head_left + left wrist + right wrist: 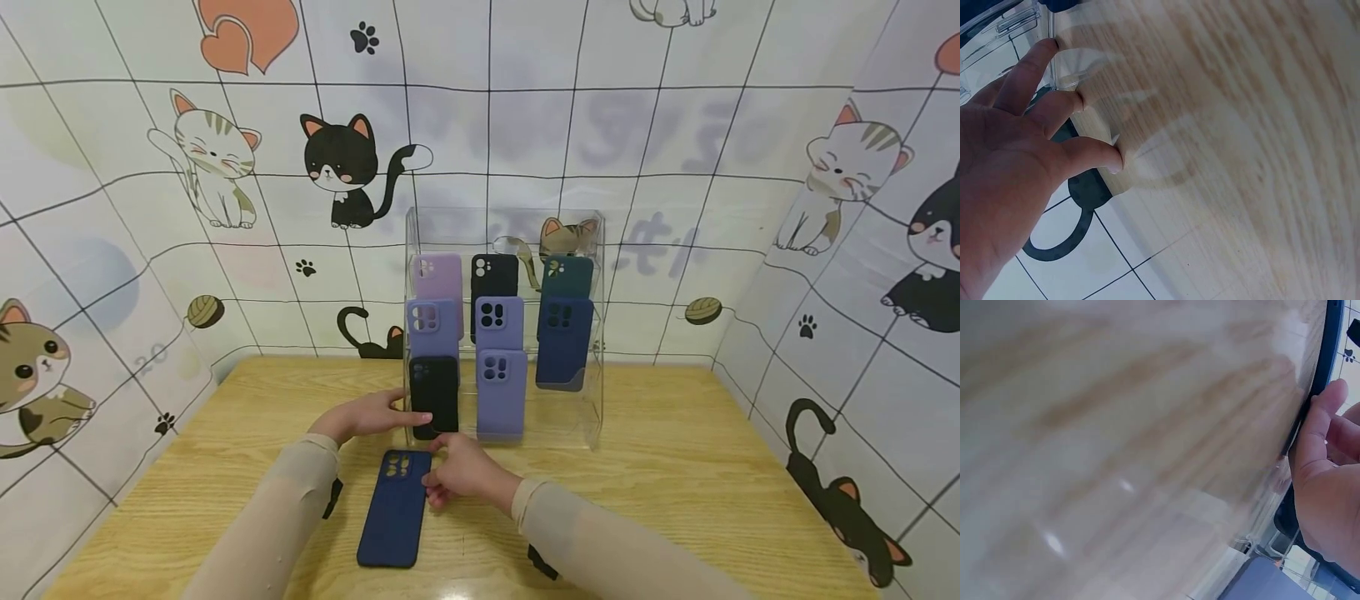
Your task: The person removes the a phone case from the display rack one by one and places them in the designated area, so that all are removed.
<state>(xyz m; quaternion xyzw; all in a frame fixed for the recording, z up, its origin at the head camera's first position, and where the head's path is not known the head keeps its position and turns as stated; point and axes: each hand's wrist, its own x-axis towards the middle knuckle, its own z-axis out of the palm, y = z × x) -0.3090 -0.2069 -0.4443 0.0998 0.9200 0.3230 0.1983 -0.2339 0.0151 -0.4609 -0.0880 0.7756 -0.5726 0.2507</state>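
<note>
A clear acrylic stand [562, 421] holds phone cases in tiers. My left hand [367, 414] is at its left side, thumb stretched across the front of a black phone case [435, 387] in the bottom row. In the left wrist view, the left hand's fingers [1025, 78] reach to the stand's clear edge, spread and fairly straight. A navy phone case [393, 517] lies in front of the stand, camera cutouts toward it. My right hand [468, 468] pinches its right edge near the top. In the right wrist view, the right thumb [1316, 434] is against the navy rim.
Lilac phone cases [501, 400] stand in the middle column, purple ones [438, 279] at upper left. A green case [567, 275] and another navy case [562, 346] are at right. Cat-print cloth [645, 133] encloses the wooden table [675, 467].
</note>
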